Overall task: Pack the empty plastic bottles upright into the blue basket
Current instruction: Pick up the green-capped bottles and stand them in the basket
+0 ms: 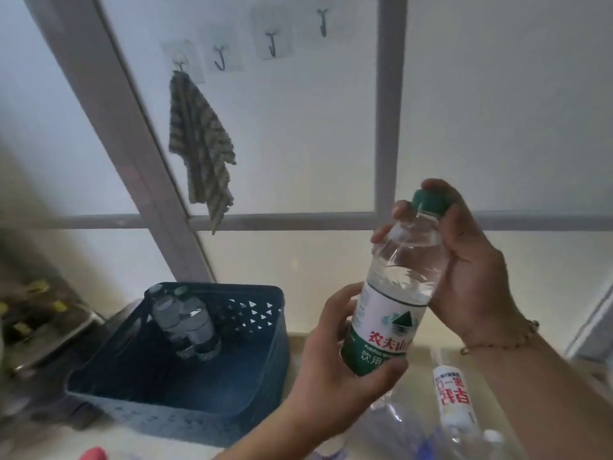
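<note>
I hold a clear plastic bottle (394, 287) with a green cap and a green-and-white label, tilted slightly, in the air right of the blue basket (139, 400). My left hand (335, 370) grips its lower labelled part. My right hand (471, 260) wraps the neck and cap. Inside the basket, at its far left corner, two clear bottles (185, 323) stand upright, leaning a little. More empty bottles lie on the counter below my hands, one with a white label with red characters (452, 398).
A striped cloth (202, 147) hangs from a wall hook behind the basket. A metal rack (39, 323) with dark items stands at the left. A red object (94, 453) shows at the bottom edge. The beige counter (421, 353) runs to the right.
</note>
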